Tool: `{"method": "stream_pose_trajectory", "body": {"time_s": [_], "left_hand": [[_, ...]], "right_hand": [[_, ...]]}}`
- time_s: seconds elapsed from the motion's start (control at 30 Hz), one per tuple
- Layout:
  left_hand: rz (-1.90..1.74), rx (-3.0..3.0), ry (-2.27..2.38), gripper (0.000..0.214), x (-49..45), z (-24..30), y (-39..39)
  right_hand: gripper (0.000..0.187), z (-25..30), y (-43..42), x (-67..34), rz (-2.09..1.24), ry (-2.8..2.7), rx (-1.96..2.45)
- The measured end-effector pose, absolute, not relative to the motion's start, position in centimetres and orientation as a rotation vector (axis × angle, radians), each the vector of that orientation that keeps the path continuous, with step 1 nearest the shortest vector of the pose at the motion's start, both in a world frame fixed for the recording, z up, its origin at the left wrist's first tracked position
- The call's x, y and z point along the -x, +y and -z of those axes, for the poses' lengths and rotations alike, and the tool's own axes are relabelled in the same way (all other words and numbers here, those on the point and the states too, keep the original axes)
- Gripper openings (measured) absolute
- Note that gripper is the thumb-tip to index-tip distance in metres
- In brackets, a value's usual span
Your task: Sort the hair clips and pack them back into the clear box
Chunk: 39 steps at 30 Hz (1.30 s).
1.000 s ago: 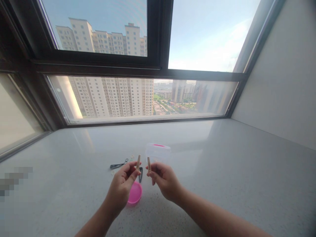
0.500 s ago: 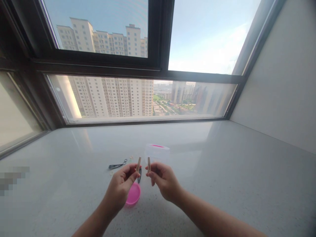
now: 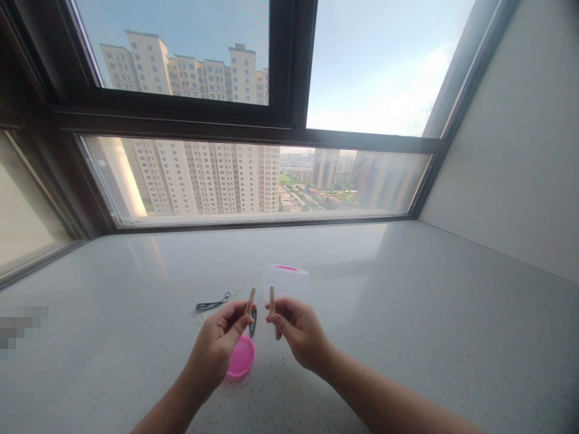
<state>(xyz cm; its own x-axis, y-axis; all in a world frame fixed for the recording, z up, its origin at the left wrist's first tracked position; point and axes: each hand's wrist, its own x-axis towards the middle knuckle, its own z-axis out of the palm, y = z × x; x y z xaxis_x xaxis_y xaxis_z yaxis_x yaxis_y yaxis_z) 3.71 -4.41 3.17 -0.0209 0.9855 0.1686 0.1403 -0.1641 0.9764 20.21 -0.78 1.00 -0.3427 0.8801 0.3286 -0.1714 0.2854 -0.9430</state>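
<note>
My left hand [image 3: 217, 340] is closed, its thumb and fingers pinching a beige hair clip [image 3: 251, 298] that points upward. Facing it across a small gap, my right hand [image 3: 301, 334] pinches a second beige hair clip [image 3: 272, 293], also upright. The two clips do not touch. Just behind the left fingertips lies a black hair clip [image 3: 254, 325], partly covered. Below them sits a round pink lid or shallow dish [image 3: 243, 361], its left side hidden by my left hand.
Left of my hands, black hair clips [image 3: 211, 303] lie on the pale speckled sill [image 3: 407, 313], with small pale elastic bands [image 3: 238, 290] nearby. A clear plastic container [image 3: 284, 280] with a pink mark stands behind my hands. A dark-framed window [image 3: 289, 137] and a side wall [image 3: 511, 157] bound the sill.
The view has shifted very slightly, so everything sits a little further left. Both hands keep their clips, and the left clip leans a bit more to the right.
</note>
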Motion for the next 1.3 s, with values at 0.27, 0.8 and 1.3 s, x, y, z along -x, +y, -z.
{"method": "stream_pose_trajectory", "body": {"time_s": [0.27, 0.8, 1.3], "left_hand": [[-1.289, -1.417, 1.283, 0.031, -3.4, -2.9, -4.4], [-1.378, -1.34, 1.35, 0.033, -3.6, -3.9, -4.4], [-1.409, -1.333, 1.374, 0.034, -3.5, -4.2, -4.6]], "right_hand": [[0.02, -0.8, -0.4, -20.4, -1.259, -1.494, 0.687], [0.027, -0.7, 0.5, -21.2, -1.216, -1.483, 0.719], [0.03, -1.1, -0.1, -21.0, -1.23, -1.44, 0.707]]}}
